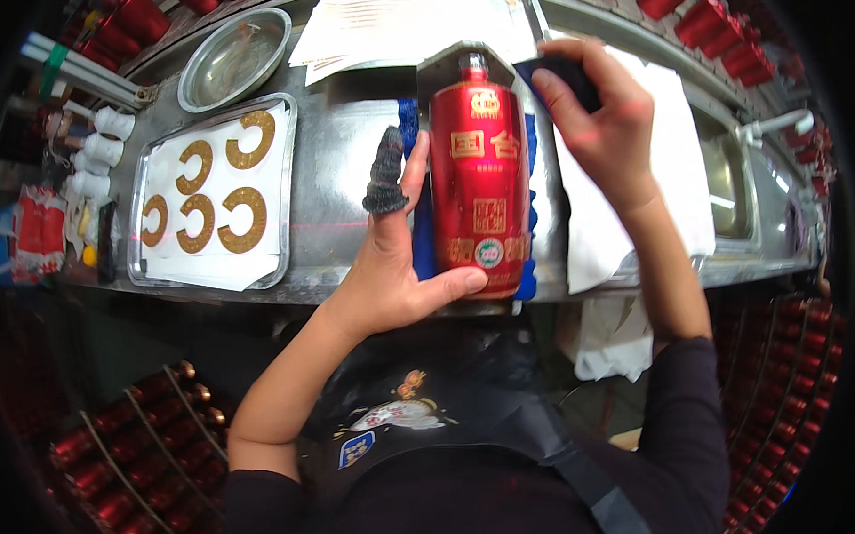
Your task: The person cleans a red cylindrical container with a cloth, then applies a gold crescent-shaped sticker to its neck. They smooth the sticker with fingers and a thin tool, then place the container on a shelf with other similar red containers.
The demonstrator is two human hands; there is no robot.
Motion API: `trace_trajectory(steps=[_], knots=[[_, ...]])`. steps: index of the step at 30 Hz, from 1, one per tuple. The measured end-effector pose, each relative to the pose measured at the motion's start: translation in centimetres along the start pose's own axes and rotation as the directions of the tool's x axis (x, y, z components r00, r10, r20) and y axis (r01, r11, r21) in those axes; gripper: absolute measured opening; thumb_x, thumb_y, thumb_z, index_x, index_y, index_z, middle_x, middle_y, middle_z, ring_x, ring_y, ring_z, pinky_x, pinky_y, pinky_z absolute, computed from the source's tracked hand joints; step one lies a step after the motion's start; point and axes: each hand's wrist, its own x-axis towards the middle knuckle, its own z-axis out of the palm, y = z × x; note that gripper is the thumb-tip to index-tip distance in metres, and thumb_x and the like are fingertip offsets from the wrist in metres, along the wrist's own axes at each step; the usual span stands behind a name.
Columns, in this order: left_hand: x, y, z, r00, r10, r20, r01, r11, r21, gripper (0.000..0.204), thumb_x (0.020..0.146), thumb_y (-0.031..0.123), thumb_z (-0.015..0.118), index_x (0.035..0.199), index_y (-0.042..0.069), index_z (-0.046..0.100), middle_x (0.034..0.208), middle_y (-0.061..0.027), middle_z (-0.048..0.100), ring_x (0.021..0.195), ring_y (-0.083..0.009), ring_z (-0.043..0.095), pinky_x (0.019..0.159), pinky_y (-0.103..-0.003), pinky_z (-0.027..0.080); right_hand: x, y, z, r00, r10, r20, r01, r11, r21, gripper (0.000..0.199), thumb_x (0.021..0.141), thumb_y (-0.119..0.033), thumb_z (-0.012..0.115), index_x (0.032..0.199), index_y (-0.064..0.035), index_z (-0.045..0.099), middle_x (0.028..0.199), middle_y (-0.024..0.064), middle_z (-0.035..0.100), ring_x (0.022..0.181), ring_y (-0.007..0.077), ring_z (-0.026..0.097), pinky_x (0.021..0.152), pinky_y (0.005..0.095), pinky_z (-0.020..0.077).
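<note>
A tall red bottle [481, 190] with gold markings and a round white-and-green sticker lies on a blue cloth [422, 239] on the metal counter. My left hand [381, 278] holds the bottle's lower left side. Its thumb lies across the bottle's front and its upper fingers stretch along the side. A black knitted cover [387, 172] sheathes one finger. My right hand [606, 119], raised to the right of the bottle's neck, grips a dark blue pad [572, 85]. That pad is apart from the bottle. Some left fingers are hidden behind the bottle.
On the left stands a tray [292, 149] with several gold C-shaped labels [243, 220] on white paper. Behind it sits a metal bowl [191, 87]. White sheets [669, 164] lie at right, by a sink [726, 186]. Racks of red bottles [142, 446] stand low on both sides.
</note>
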Motion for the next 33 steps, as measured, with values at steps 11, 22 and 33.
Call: trace_trajectory(steps=[11, 22, 33], knots=[[-1.4, 0.4, 0.3, 0.991, -0.054, -0.122, 0.019, 0.962, -0.273, 0.113, 0.086, 0.057, 0.07, 0.16, 0.004, 0.002, 0.167, -0.02, 0.007, 0.154, -0.0338, 0.011, 0.12, -0.05, 0.02, -4.6, -3.4, 0.7, 0.82, -0.542, 0.182, 0.557, 0.829, -0.04, 0.025, 0.07, -0.007, 0.08, 0.094, -0.0144, 0.074, 0.082, -0.0003, 0.052, 0.084, 0.0233, 0.058, 0.069, 0.0365, 0.0534], [-0.9, 2.1, 0.6, 0.995, 0.098, 0.009, -0.097, 0.972, 0.212, 0.129, 0.068, 0.026, 0.091, 0.159, -0.001, 0.004, 0.163, -0.0238, 0.02, 0.151, -0.0362, 0.021, 0.122, -0.048, 0.017, -12.4, -5.8, -3.4, 0.655, 0.623, 0.428, -0.754, 0.51, 0.414, 0.059, 0.091, -0.009, 0.067, 0.146, -0.0012, 0.047, 0.117, 0.0048, 0.062, 0.101, 0.0112, 0.059, 0.095, 0.0277, 0.0474], [-0.4, 1.3, 2.1, 0.99, 0.103, -0.098, -0.087, 0.984, 0.155, 0.129, 0.067, 0.018, 0.094, 0.158, -0.002, 0.006, 0.156, -0.0224, 0.033, 0.139, -0.0319, 0.044, 0.114, -0.043, 0.038, -15.5, -6.5, -0.4, 0.767, 0.422, 0.484, -0.639, 0.569, 0.517, 0.083, 0.084, 0.004, 0.062, 0.157, -0.0024, 0.024, 0.159, 0.0236, 0.034, 0.147, 0.0302, 0.035, 0.117, 0.0336, 0.0294]])
